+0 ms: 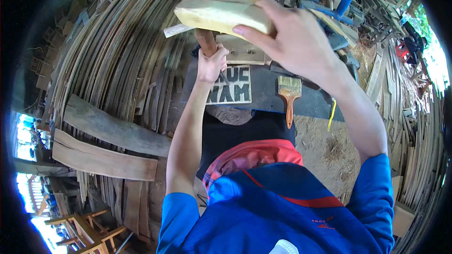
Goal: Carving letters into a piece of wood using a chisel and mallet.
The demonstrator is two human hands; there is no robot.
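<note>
At the far left, long bent slats [117, 51] are lying stacked in a curved pile, with two planks [106, 148] resting across them nearer the person. A small wooden chair frame [87, 228] is standing at the near left. Moving right, the left hand [212, 63] is clenching round the reddish handle of a blade tool [205, 40], whose pale metal end is poking out to the left, just under the wood. Above and right of it, the right hand [294, 37] is gripping a pale wood block [221, 16], holding it raised over the dark bench [268, 96], thumb along its near edge. The block's surface is looking smooth and freshly cut on the visible side, so shaping seems to be under way; how much is left cannot be told, since its far end is hidden behind the hand. On the bench, right of centre, a paintbrush [288, 96] is lying untouched. More slats [414, 127] are leaning at the far right.
</note>
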